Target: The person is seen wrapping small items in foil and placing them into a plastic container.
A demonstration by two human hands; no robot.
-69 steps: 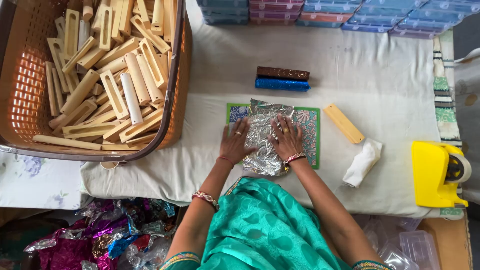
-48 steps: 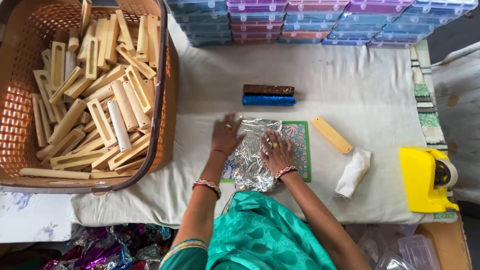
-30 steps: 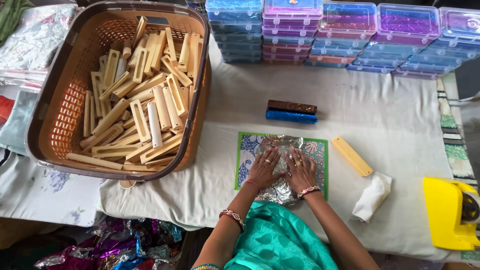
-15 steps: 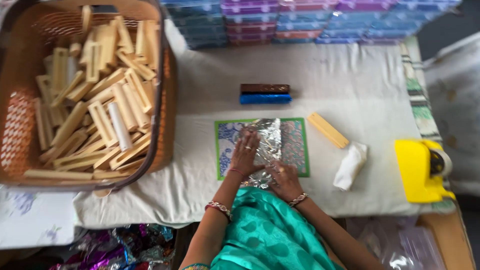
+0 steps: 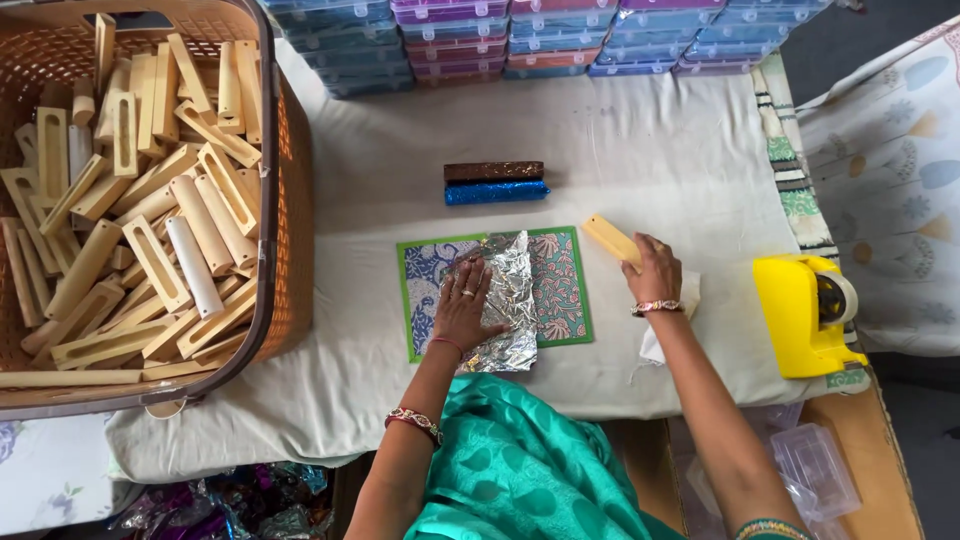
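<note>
The left hand (image 5: 465,308) is lying flat, fingers spread wide, on a crinkled sheet of silver foil (image 5: 507,300); it is pressing the sheet down rather than gripping anything. The foil is resting on a green-edged patterned mat (image 5: 560,290), which is sitting near the front edge of the table (image 5: 690,170), roughly midway along it; the sheet is overhanging the mat's front edge a little.

The right hand (image 5: 652,272) is reaching to the right of the mat and is closing its fingers on the near end of a pale wooden bar (image 5: 611,240); the bar is lying slanted on the cloth, just beside the mat's right edge; a white cloth rag (image 5: 655,345) is showing partly under the wrist.

Behind the mat, towards the middle of the table, a brown glittery bar (image 5: 493,171) and a blue glittery bar (image 5: 496,192) are lying side by side, touching. A yellow tape dispenser (image 5: 808,315) is sitting at the table's right edge. A large brown basket (image 5: 290,220) is taking up the left end, heaped with pale wooden pieces (image 5: 150,240). Stacks of coloured plastic boxes (image 5: 480,35) are lining the far edge.
</note>
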